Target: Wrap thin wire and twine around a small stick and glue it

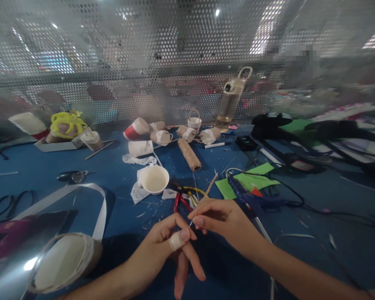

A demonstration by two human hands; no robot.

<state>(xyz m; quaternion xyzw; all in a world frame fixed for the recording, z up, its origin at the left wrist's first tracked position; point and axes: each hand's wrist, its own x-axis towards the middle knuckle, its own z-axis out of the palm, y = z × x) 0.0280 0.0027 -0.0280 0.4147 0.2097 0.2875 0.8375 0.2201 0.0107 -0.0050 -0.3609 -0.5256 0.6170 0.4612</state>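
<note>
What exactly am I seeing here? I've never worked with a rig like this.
There is no machine: a head-worn camera looks forward and down at the wearer's bare hands. The right hand pinches a thin strand beside the left hand, whose thumb wears a bandage; whether the left grips it too, I cannot tell. On the blue table lie a twine roll, red-handled pliers, a blue glue gun and green paper. A bottle stands behind.

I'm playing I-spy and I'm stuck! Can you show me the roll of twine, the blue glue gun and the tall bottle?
Roll of twine [189, 154]: head view, middle of its wound side.
Blue glue gun [236, 186]: head view, on its body.
Tall bottle [229, 103]: head view, see-through side.
</note>
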